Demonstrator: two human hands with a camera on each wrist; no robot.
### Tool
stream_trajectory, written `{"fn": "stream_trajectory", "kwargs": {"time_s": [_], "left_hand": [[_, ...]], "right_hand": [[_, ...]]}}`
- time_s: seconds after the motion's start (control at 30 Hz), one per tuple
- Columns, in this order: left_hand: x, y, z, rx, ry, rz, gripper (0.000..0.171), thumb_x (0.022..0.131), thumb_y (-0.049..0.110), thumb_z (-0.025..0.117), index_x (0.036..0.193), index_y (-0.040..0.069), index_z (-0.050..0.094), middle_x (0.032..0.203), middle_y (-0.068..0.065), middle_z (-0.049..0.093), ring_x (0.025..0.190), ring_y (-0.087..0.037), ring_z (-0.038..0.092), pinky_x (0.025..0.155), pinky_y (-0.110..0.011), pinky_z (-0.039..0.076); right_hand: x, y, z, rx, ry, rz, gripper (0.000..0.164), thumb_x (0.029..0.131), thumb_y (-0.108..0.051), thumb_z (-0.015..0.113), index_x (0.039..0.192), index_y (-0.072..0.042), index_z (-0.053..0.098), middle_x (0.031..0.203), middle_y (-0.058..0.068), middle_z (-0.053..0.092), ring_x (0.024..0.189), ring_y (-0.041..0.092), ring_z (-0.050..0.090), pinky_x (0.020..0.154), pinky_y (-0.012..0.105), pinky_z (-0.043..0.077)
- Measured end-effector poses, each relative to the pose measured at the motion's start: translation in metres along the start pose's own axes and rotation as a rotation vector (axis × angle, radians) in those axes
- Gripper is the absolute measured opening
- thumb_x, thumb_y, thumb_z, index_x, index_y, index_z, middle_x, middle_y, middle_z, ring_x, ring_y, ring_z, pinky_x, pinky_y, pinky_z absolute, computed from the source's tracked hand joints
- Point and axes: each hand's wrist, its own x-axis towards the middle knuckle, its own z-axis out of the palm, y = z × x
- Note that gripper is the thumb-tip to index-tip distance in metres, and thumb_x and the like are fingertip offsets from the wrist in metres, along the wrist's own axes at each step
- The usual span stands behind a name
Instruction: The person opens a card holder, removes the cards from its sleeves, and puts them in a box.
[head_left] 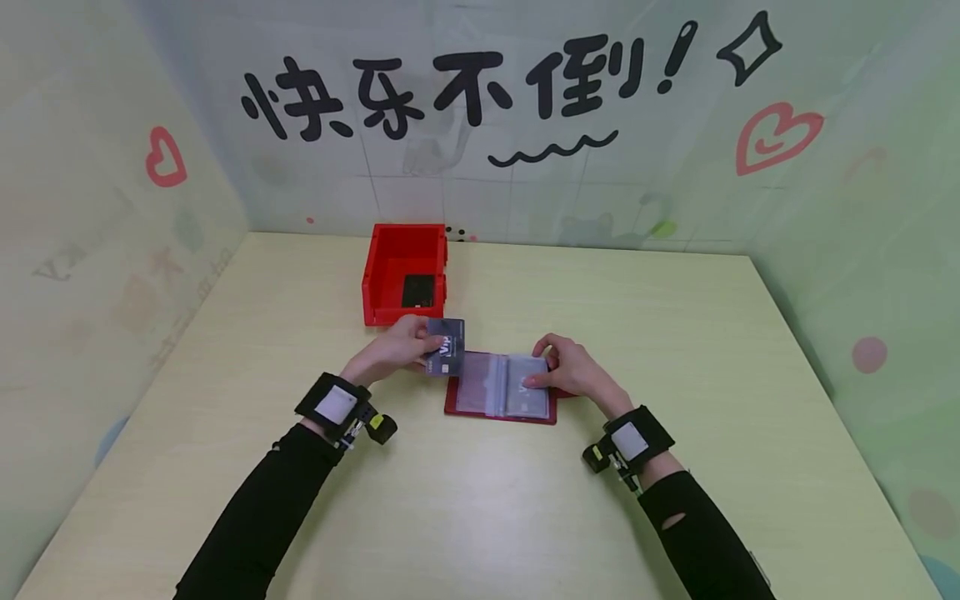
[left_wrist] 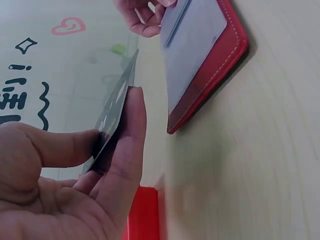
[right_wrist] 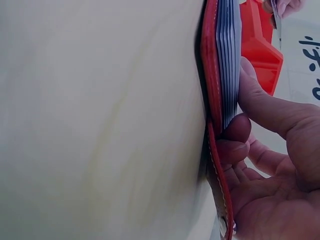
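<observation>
In the head view my left hand (head_left: 396, 348) pinches a dark blue card (head_left: 451, 360) printed "VIP" between thumb and fingers. The left wrist view catches this card (left_wrist: 116, 107) nearly edge-on, tilted. Just right of it, a red card holder (head_left: 501, 417) lies spread on the table, its clear plastic sleeves (head_left: 472, 387) showing. My right hand (head_left: 576, 372) grips the right side of the holder. From the right wrist, the thumb presses the top of the stacked sleeves (right_wrist: 229, 65), with curled fingers at their edge. A red strap (right_wrist: 218, 175) with a snap extends below them.
Behind my left hand stands a red plastic bin (head_left: 372, 283) with a dark card (head_left: 417, 290) lying inside. The pale wooden table (head_left: 495, 517) meets printed wall panels at the back and sides. Each wrist wears a strapped-on camera.
</observation>
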Motion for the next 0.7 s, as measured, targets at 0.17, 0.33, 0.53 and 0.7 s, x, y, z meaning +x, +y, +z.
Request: {"fn": "stream_trajectory", "kwargs": {"time_s": [0.17,0.33,0.53,0.7], "left_hand": [[-0.001,0.002,-0.015,-0.053,0.069,0.011,0.064,0.103,0.009,0.052,0.158,0.001,0.018,0.145,-0.025,0.041,0.128,-0.038,0.05,0.1,-0.046,0.054],[0.001,0.006,-0.028,-0.098,0.168,0.053,0.063,0.103,0.007,0.052,0.157,0.001,0.021,0.145,-0.028,0.044,0.127,-0.04,0.052,0.099,-0.05,0.052],[0.011,0.006,-0.036,0.006,0.376,0.081,0.062,0.103,0.011,0.054,0.157,0.001,0.026,0.143,-0.026,0.047,0.119,-0.034,0.054,0.096,-0.042,0.056],[0.026,0.008,-0.037,0.006,0.506,0.09,0.057,0.103,0.013,0.053,0.156,0.004,0.033,0.136,-0.024,0.053,0.112,-0.031,0.055,0.095,-0.037,0.056]], "right_hand": [[-0.001,0.0,-0.001,0.007,-0.001,-0.002,0.041,0.083,-0.016,0.083,0.112,-0.004,0.056,0.078,0.004,0.041,0.073,0.019,0.049,0.06,0.026,0.043],[-0.001,0.001,-0.001,0.008,0.003,-0.01,0.041,0.083,-0.017,0.083,0.112,-0.004,0.056,0.078,0.004,0.041,0.073,0.019,0.048,0.06,0.026,0.042],[0.0,0.001,0.0,0.006,0.005,-0.002,0.041,0.084,-0.016,0.082,0.113,-0.004,0.056,0.078,0.003,0.042,0.073,0.018,0.05,0.06,0.025,0.044],[-0.001,0.002,0.0,0.005,0.01,-0.004,0.041,0.084,-0.017,0.083,0.113,-0.004,0.056,0.077,0.003,0.042,0.071,0.018,0.049,0.059,0.025,0.042]]}}
